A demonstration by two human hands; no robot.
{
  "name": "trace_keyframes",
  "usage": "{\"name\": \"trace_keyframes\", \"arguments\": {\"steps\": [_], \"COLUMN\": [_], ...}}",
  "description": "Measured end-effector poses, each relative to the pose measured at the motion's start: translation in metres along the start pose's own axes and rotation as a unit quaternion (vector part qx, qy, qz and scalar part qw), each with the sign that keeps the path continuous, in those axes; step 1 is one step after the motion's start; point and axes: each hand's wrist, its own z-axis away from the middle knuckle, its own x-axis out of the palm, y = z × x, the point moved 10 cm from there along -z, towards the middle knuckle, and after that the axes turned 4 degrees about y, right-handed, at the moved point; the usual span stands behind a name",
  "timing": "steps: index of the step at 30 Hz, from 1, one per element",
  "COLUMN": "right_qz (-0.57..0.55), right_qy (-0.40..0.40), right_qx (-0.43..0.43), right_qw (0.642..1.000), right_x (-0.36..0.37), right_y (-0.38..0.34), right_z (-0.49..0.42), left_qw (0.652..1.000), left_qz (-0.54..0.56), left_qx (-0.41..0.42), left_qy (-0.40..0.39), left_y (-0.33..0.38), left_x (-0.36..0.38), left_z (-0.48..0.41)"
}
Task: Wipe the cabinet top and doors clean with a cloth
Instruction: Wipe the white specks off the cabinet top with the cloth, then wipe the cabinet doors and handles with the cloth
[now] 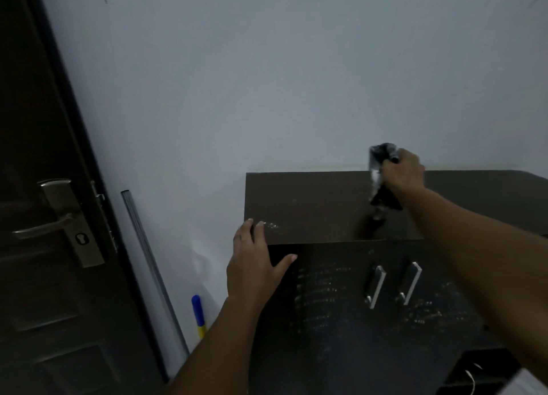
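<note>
A dark brown cabinet stands against the pale wall; its flat top [314,205] shows a few pale specks near the front left corner. The two doors [332,320] below carry silver bar handles [375,286] and streaks of pale marks. My right hand [404,172] grips a dark grey and black cloth [381,175], raised over the back middle of the top, with the cloth's tail hanging down toward the surface. My left hand [255,258] rests on the cabinet's front left corner, fingers over the top edge, thumb spread across the door front.
A dark entry door [53,217] with a silver lever handle [56,224] fills the left. A grey pole [148,264] and a blue and yellow stick [198,314] lean against the wall between door and cabinet. A dark slatted object [480,371] sits at the bottom right.
</note>
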Motion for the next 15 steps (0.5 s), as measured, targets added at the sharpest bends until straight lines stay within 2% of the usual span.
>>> {"name": "trace_keyframes", "arguments": {"steps": [3, 6, 8, 12, 15], "right_qz": [0.097, 0.187, 0.238, 0.202, 0.146], "right_qy": [-0.036, -0.11, -0.117, -0.141, -0.198], "right_qx": [0.027, 0.037, 0.013, -0.042, -0.089], "right_qw": [0.994, 0.975, 0.964, 0.968, 0.965], "right_x": [-0.01, 0.023, 0.051, 0.094, 0.131], "right_y": [0.048, 0.079, 0.075, 0.025, -0.026], "right_z": [-0.047, -0.052, -0.042, -0.014, 0.027], "left_qw": [1.0, 1.0, 0.999, 0.996, 0.984], "left_qz": [-0.002, -0.015, -0.011, 0.075, 0.153], "left_qx": [-0.007, -0.012, -0.01, -0.022, -0.085], "left_qy": [0.007, 0.014, 0.029, 0.037, 0.036], "left_y": [-0.002, -0.004, -0.004, -0.007, -0.021], "left_x": [0.004, 0.004, 0.003, 0.001, 0.005], "left_z": [0.003, 0.002, 0.001, 0.006, 0.016]}}
